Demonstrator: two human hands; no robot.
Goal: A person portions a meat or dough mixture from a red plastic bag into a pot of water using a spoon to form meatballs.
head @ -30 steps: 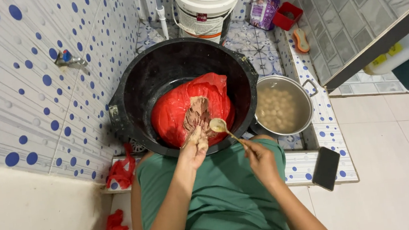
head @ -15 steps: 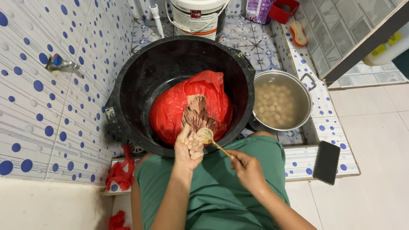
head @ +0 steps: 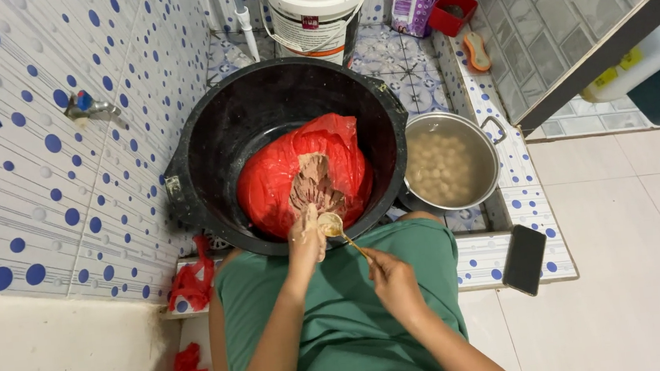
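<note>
left hand (head: 306, 238) is balled up around a lump of paste (head: 315, 185), squeezing it, right at the near rim of the black tub (head: 207, 140). the paste comes out of the torn top of a red bag (head: 274, 178) that sits in the bottom of the tub. right hand (head: 390, 280) is pinched shut on the handle of a spoon (head: 331, 225), and the spoon bowl is pressed up against the left fist, looks like it's touching the paste coming out the top of it. there's a bit of pale paste in the spoon bowl too.

just right of the tub, touching or nearly touching its side, is a steel pot (head: 494, 155) full of cloudy water with a bunch of pale balls (head: 440, 166) sitting in it. behind the tub is a white bucket (head: 314, 8). further back right there's a purple pouch (head: 408, 7), a small red box (head: 452, 14) and an orange brush (head: 479, 51) on the tiled ledge.

phone (head: 524, 260) lies face down on the ledge by the person's right knee, well apart from the pot. tap (head: 88, 105) sticks out of the dotted wall on the left. couple of red scraps (head: 191, 283) on the floor left of the person, one by the tub's base and one lower down (head: 187, 367). person's in a green shirt (head: 350, 319), crouched right up against the tub.
</note>
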